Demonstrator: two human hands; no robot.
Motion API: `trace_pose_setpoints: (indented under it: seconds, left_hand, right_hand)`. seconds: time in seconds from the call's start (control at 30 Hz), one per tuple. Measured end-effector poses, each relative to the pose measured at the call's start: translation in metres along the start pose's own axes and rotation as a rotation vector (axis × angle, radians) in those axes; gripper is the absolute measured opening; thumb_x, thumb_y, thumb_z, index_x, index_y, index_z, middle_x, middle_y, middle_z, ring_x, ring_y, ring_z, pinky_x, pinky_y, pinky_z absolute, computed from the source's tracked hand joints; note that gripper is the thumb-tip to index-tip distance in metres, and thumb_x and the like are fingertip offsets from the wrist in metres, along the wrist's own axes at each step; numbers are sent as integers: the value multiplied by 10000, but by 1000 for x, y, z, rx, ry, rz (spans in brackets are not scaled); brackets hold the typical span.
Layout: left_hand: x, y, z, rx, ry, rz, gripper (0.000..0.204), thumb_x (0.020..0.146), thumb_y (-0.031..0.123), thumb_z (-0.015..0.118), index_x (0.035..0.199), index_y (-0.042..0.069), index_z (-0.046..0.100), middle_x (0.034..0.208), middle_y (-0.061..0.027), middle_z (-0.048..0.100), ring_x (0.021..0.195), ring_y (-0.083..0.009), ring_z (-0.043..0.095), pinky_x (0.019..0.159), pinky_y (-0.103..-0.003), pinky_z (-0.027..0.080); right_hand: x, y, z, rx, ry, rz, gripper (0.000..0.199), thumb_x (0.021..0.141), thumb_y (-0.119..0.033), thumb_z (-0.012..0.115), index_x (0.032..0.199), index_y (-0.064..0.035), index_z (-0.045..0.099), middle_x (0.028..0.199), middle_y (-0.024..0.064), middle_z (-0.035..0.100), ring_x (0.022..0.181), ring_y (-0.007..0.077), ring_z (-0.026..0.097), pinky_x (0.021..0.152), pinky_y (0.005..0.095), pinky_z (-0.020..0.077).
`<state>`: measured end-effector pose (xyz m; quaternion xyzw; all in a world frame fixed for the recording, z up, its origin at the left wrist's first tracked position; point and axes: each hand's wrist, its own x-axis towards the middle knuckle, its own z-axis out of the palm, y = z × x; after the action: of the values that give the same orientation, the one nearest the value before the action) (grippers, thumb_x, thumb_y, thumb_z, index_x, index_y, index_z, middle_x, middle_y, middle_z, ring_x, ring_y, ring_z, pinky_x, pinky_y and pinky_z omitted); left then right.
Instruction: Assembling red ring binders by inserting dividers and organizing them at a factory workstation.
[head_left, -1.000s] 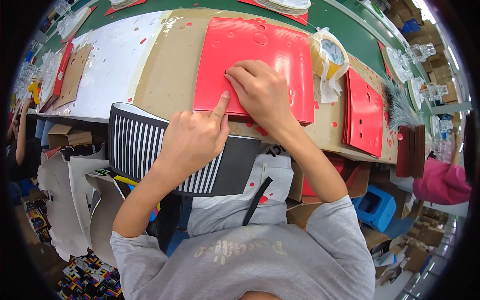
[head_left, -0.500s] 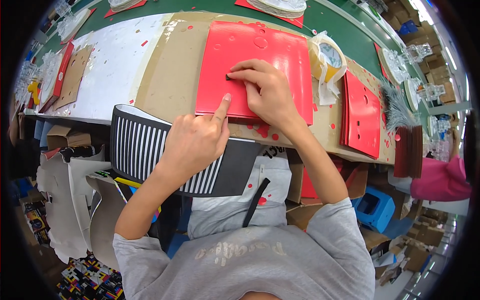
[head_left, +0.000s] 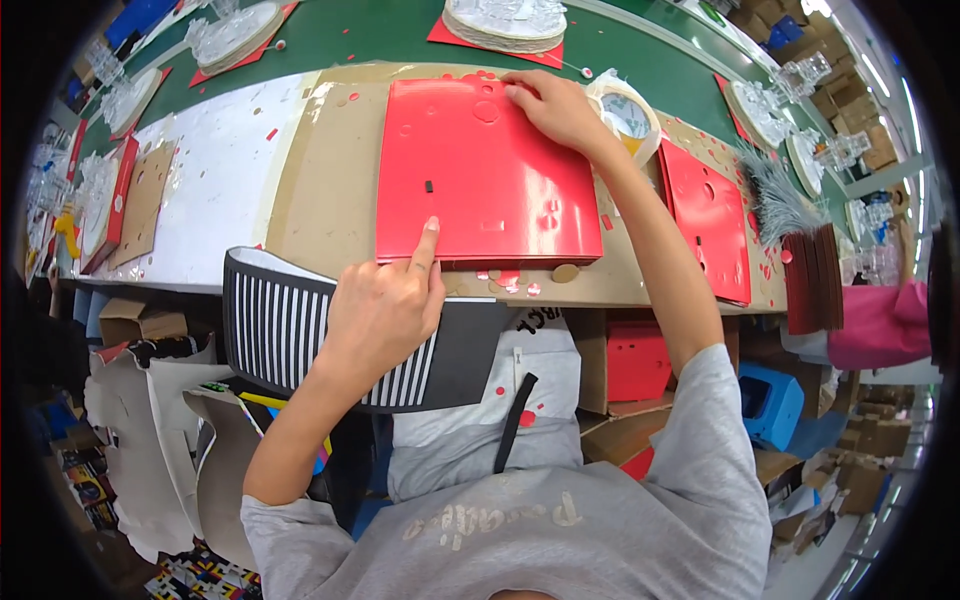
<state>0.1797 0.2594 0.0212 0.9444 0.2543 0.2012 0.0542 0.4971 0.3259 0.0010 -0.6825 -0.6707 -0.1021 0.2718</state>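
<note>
Red sheet stack (head_left: 480, 185): lies flat on the cardboard-covered table (head_left: 325, 190), its near side close and roughly parallel to the table's near edge. A small dark rectangle (head_left: 429, 186) shows toward its left side; cut-out or separate piece, cannot tell.

Left hand (head_left: 385, 305): index finger extended, tip on the stack's near edge, left of its middle; other fingers curled. Cannot tell whether the thumb braces the side.

Right hand (head_left: 558, 108): at the stack's far edge, right of its middle, fingers bent, thumb near them. Whether they pinch a sheet, cannot tell.

Handling (judged): single sheet light, whole stack heavier. Glossy face probably slippery, so layers may slide over each other. Sheets look fairly stiff yet likely to crease at the cut circles. Best hold: opposite edges, thumb above, fingers below; keep pressure off the cut-outs. Loose red discs (head_left: 508, 277) lie just beside the near side.
</note>
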Motion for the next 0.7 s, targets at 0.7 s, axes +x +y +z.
trace_pose_setpoints:
  seconds: [0.7]
  left_hand:
    - [-3, -2, -3, -22, -26, -64, 451, 872, 121, 637, 1304, -4, 621, 558, -102, 599, 467, -288, 594, 516, -408, 503]
  right_hand:
    - [32, -18, -50, 158, -132, 161, 672, 638, -606, 829, 1160, -199, 721, 1048, 75, 746, 1024, 240, 690, 1050, 353, 391]
